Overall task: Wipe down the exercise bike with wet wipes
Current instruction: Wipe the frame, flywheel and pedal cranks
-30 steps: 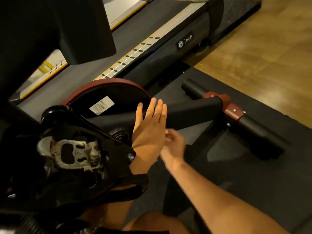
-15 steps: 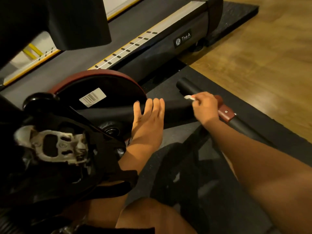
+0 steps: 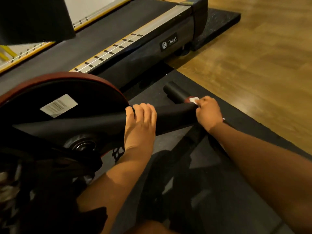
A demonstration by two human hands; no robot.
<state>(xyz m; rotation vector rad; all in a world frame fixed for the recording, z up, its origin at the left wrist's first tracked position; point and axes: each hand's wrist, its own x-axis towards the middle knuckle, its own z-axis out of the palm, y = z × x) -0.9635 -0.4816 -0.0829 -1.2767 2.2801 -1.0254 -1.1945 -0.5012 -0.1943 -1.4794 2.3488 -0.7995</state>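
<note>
Head view: my left hand (image 3: 140, 125) curls over the black beam of the exercise bike (image 3: 175, 115), arm outstretched; my right hand (image 3: 208, 110) pinches the wet wipe (image 3: 194, 99) against the red joint (image 3: 187, 100) near the floor mat's (image 3: 207, 159) far edge.

L hand (image 3: 140, 125) went from flat, fingers straight vs the frame beam (image 3: 175, 115), to fingers curled over its top edge. R hand (image 3: 208, 112) left its spot just beside the L hand, reached out to the beam's far end & ended w/ the wet wipe (image 3: 193, 99) bunched at the red bracket (image 3: 187, 100). Wipe showed more than 0.5 s before.
</note>
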